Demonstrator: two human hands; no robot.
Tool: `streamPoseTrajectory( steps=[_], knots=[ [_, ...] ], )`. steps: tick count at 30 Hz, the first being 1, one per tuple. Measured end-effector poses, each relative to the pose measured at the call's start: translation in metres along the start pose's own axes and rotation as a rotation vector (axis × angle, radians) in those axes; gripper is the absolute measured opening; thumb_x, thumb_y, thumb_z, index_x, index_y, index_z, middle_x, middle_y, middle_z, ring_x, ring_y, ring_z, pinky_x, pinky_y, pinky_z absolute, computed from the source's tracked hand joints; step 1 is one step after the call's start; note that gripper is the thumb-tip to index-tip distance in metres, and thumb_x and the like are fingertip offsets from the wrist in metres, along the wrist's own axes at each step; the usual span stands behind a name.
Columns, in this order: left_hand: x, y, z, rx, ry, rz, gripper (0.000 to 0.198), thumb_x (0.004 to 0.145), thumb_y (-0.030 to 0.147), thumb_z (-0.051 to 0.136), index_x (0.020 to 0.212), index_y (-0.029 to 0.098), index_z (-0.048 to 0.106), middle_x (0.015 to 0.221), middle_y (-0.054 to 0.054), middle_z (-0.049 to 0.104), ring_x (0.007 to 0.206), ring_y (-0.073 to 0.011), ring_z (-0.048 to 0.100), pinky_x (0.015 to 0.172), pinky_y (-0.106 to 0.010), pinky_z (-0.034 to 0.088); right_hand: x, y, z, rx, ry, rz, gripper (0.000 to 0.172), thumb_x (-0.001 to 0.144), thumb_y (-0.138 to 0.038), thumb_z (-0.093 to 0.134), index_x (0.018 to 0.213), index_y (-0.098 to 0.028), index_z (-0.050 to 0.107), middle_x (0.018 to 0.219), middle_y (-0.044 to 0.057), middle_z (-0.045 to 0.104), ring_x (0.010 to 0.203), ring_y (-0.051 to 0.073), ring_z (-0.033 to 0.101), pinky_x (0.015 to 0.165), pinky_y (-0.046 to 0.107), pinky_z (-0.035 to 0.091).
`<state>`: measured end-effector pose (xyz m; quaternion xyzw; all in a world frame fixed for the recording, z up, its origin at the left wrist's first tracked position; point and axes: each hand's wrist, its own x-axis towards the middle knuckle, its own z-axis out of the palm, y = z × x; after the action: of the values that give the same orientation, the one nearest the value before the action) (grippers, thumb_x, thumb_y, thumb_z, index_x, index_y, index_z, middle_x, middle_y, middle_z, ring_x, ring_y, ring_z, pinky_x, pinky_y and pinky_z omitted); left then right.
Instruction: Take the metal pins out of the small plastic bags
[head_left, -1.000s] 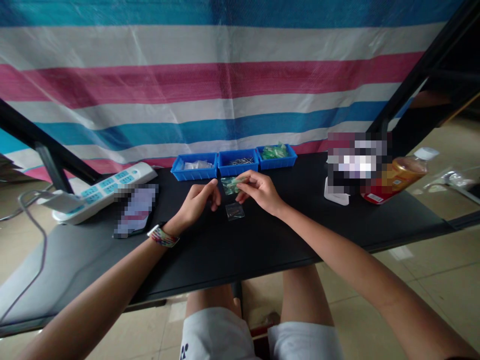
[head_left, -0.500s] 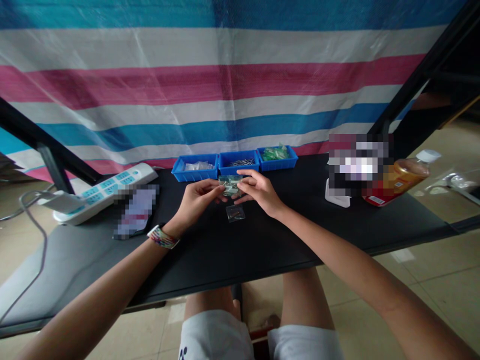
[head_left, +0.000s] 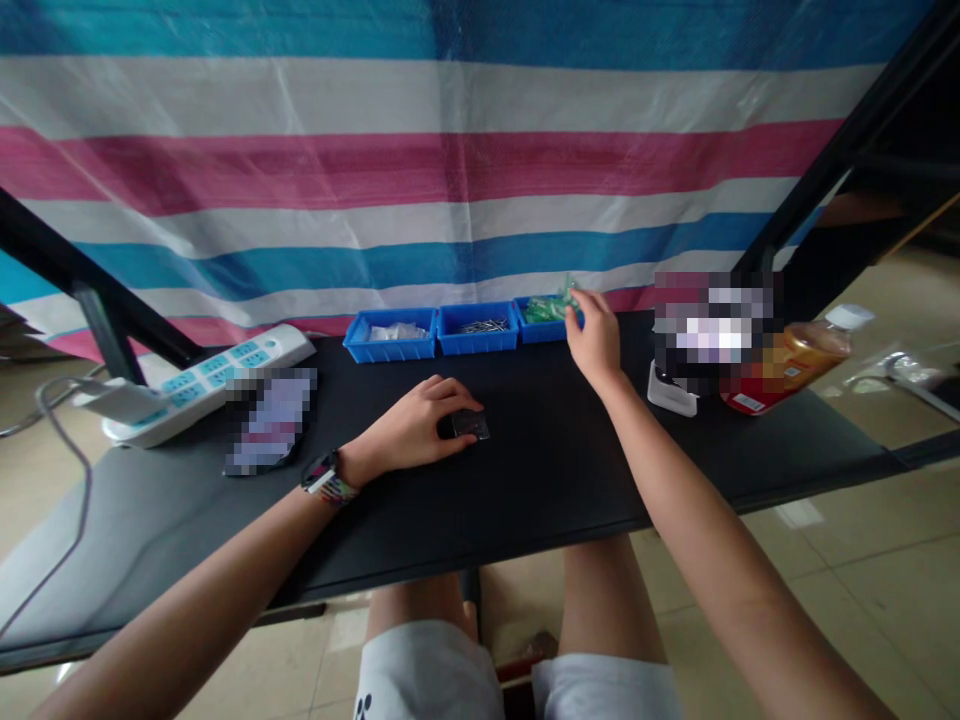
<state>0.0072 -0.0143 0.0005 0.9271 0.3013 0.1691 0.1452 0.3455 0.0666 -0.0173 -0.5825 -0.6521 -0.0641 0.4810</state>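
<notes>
My left hand [head_left: 422, 425] rests on the black table with its thumb and index finger at the two edges of a small clear bag [head_left: 471, 426], which lies flat; something thin and dark shows inside. My right hand [head_left: 598, 338] is over the right end of a blue bin [head_left: 541, 332], thumb and fingers pinching a green-tinted clear plastic bag [head_left: 571, 287] at the rim. More green bags [head_left: 541, 309] fill that bin. In the middle blue bin [head_left: 478, 343] are loose metal screws or nails [head_left: 484, 326]. Clear bags [head_left: 397, 331] lie in the left blue bin [head_left: 390, 350].
A white power strip [head_left: 217, 380] with a plugged-in adapter and a blurred-out phone-like item [head_left: 274, 420] lie at left. To the right are a white box [head_left: 671, 390], a blurred item and a tilted drink bottle [head_left: 795, 365]. A striped sheet [head_left: 450, 160] hangs behind.
Both hands held the green bag together over the table. The right hand has carried it right to the right-hand bin. The left hand has let go and come down onto the small clear bag.
</notes>
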Motion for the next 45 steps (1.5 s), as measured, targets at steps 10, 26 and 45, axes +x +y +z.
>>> streamPoseTrajectory(
  steps=[10,26,45],
  knots=[
    [-0.003,-0.005,-0.003,0.019,0.066,0.033,0.025,0.106,0.03,0.055,0.118,0.022,0.075,0.115,-0.008,0.076,0.108,-0.024,0.073,0.097,-0.036,0.056,-0.013,-0.005,0.002,-0.414,-0.05,-0.015,0.037,0.104,-0.04,0.057,0.117,-0.01,0.073,0.12,0.025,0.069,0.12,0.042,0.059,0.107,0.06,0.045],
    [0.004,0.0,0.001,-0.631,0.438,-0.305,0.039,0.1,0.056,0.068,0.114,0.019,0.066,0.074,0.001,0.068,0.059,-0.0145,0.063,0.054,-0.024,0.048,-0.075,-0.128,0.017,1.157,-0.826,0.372,0.044,0.075,-0.046,0.095,0.09,-0.019,0.064,0.077,0.0,0.072,0.067,0.016,0.073,0.06,0.028,0.064],
    [0.004,0.005,-0.007,-0.591,0.325,-0.365,0.062,0.097,0.07,0.065,0.064,0.018,0.063,0.057,-0.002,0.06,0.055,-0.0141,0.055,0.055,-0.025,0.043,-0.066,-0.12,0.01,1.33,-0.756,0.565,0.042,0.073,-0.048,0.095,0.086,-0.018,0.068,0.079,0.0,0.075,0.062,0.014,0.073,0.061,0.03,0.068]
  ],
)
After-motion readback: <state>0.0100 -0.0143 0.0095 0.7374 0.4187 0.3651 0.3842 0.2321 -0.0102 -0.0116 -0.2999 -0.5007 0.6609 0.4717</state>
